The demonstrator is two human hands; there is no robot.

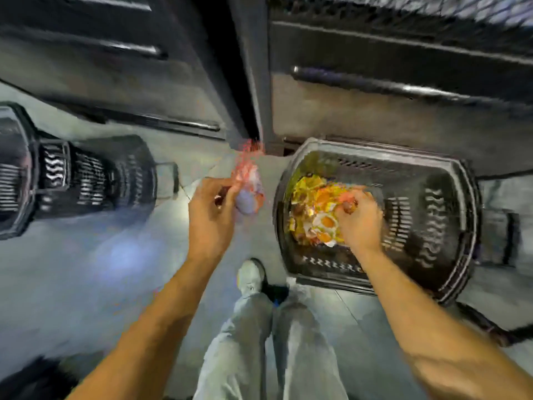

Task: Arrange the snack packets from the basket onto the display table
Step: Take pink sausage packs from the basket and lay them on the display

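Basket (461, 197) on floor, ahead-right of feet. Right hand (360, 220) inside it, fingers curled into yellow packets (314, 209) heaped at basket's left end. Left hand (210, 215) outside, just left of rim, pinching red packet (248, 186), long axis pointing away from body. Right hand nearer heap.

Dim, heavy motion blur, wide-angle edge warp, floor glare.
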